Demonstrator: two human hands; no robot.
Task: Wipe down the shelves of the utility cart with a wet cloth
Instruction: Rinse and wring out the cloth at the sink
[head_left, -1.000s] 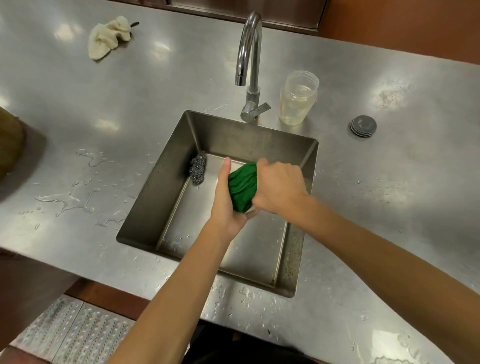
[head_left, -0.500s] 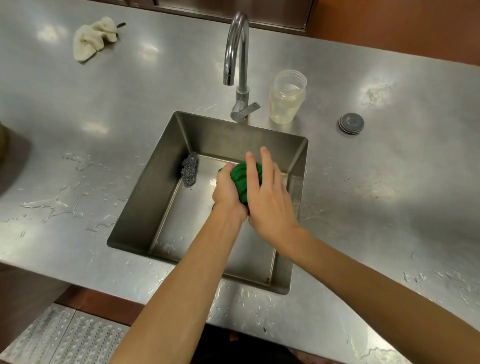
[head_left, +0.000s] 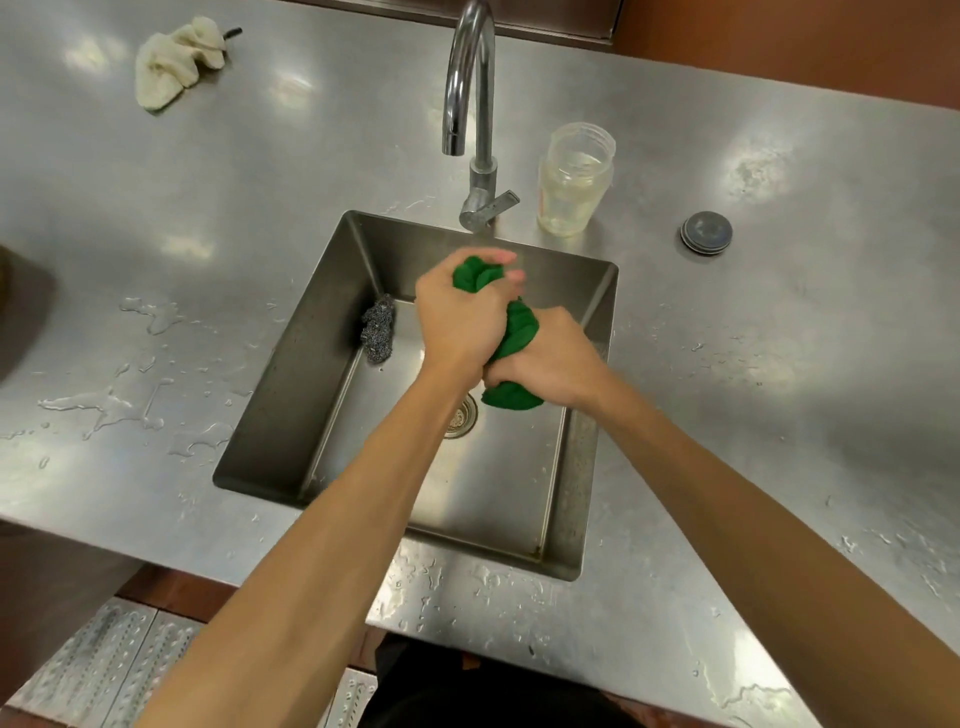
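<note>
A green cloth (head_left: 519, 327) is bunched into a twisted roll above the steel sink (head_left: 291, 374). My left hand (head_left: 457, 317) grips its far end, fingers curled round it. My right hand (head_left: 550, 364) grips the near end, with a green fold sticking out below the fist. Both hands hold the cloth over the basin, just below the tap (head_left: 467, 78). No water runs from the spout. The utility cart is not in view.
A steel-wool scourer (head_left: 378, 328) lies at the basin's left wall, and the drain (head_left: 464, 415) shows under my left wrist. On the wet steel counter (head_left: 779, 389) stand a clear plastic jar (head_left: 574, 179), a round grey lid (head_left: 706, 233) and a crumpled beige rag (head_left: 174, 62).
My right hand went from lying flat against the cloth to gripping its near end. The left hand shifted to the far end, and the cloth is now twisted between both fists.
</note>
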